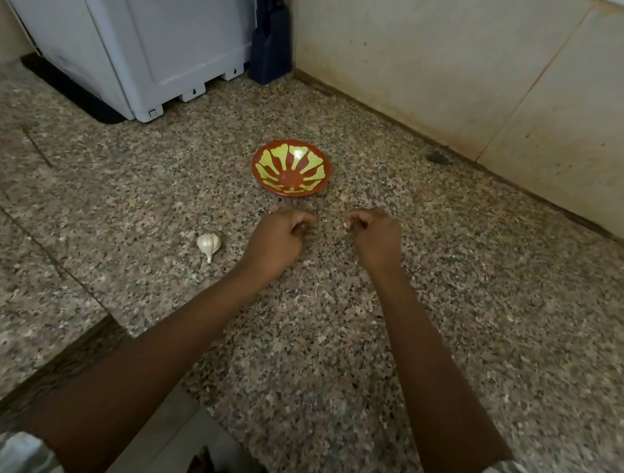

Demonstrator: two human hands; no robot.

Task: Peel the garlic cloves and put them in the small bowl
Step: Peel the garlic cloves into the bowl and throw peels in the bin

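A small red bowl (pixel 291 168) with a yellow-green leaf pattern stands on the granite counter, and nothing shows inside it. Just in front of it are both my hands, a short gap between them. My left hand (pixel 279 236) has its fingers curled in towards the thumb; I see nothing in it. My right hand (pixel 374 235) pinches a small pale bit of garlic (pixel 346 224) at its fingertips. A whole white garlic bulb (pixel 208 244) lies on the counter to the left of my left hand.
A white appliance (pixel 132 21) and a dark blue object (pixel 271 49) stand at the back left by the wall. Thin peel scraps (pixel 316 291) lie between my forearms. The counter edge (pixel 68 348) cuts in at the lower left.
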